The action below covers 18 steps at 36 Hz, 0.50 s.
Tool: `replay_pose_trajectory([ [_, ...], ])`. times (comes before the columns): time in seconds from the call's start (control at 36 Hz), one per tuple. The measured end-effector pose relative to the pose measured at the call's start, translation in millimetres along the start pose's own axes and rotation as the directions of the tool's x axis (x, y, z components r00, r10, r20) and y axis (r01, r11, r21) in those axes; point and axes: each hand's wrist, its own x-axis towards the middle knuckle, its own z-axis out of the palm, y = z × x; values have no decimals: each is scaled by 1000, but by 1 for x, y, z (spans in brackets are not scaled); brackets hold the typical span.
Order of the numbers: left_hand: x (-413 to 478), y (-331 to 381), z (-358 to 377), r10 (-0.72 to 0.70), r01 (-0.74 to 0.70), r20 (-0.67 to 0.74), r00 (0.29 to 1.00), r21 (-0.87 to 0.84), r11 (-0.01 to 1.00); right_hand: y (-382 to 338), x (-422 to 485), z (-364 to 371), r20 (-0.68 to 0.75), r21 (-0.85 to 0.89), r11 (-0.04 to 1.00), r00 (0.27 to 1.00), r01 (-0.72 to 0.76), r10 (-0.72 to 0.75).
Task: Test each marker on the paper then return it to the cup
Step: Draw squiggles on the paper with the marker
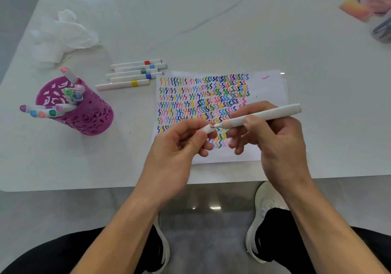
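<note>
Right hand [275,144] pinches the white marker [267,113] mid-barrel, long axis roughly 2-to-8 o'clock, tip aimed at 8, right at the cap [205,129] pinched by the left hand [176,146].

I get soft, even light on the white marble-veined tabletop [211,20], and the white paper sheet of coloured squiggles [273,87] reads sharp. Up right of the sheet a pink-orange block [355,9] blurs where edges bow; below it, glare spots dot the glossy grey floor [198,227].
</note>
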Motion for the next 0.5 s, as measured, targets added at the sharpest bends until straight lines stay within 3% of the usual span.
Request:
replay_pose_trajectory([
  [0.31,-4,2,-3,31,-32,-32,999,-29,999,7,-1,12,30,-28,999,998,-46,47],
  [0.5,-6,6,-2,71,-75,-83,994,-50,996,10,-2,16,55,89,992,995,-92,87],
])
